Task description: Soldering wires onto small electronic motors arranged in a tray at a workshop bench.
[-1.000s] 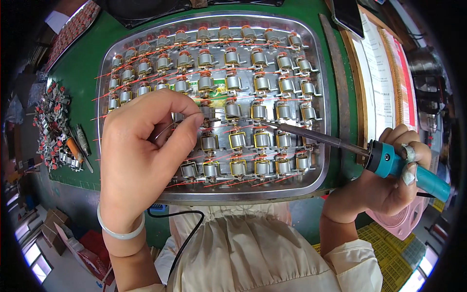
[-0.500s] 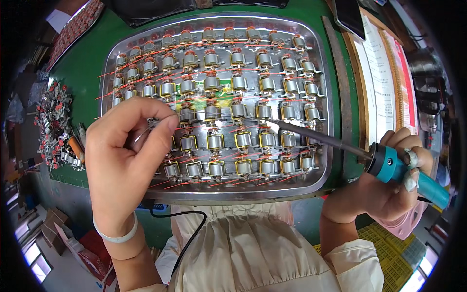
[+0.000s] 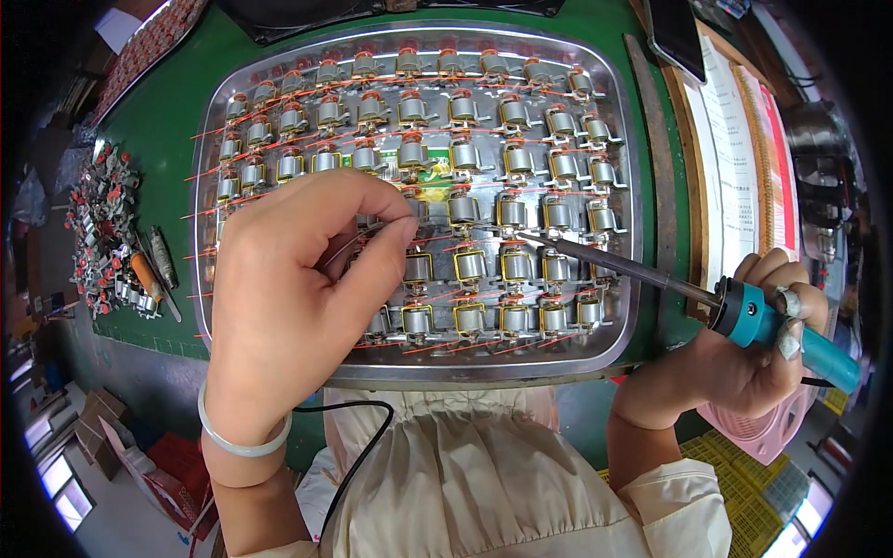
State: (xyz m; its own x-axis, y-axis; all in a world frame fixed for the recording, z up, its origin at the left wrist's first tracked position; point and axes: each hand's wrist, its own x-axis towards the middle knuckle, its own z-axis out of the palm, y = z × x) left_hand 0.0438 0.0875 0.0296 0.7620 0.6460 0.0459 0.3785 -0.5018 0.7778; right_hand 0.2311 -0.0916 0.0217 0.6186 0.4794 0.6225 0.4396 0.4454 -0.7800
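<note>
Pinching a thin solder wire [image 3: 346,249] over the motors [image 3: 470,265], the left hand [image 3: 298,307] risks a burn from the iron [image 3: 651,274], gripped tight in the right hand [image 3: 744,358].

The left hand [image 3: 298,307] covers several of the small cylindrical metal motors [image 3: 470,265] in the silver metal tray [image 3: 614,349] — how many lie beneath it cannot be told. Whatever its curled fingers [image 3: 386,256] pinch is too thin and shadowed to make out. The teal-handled soldering iron [image 3: 744,312] has part of its grip hidden inside the right hand [image 3: 744,358]. The heap of small red-and-grey parts [image 3: 98,232] on the green counter [image 3: 167,112] is too small to identify — the dark rim blurs it.
</note>
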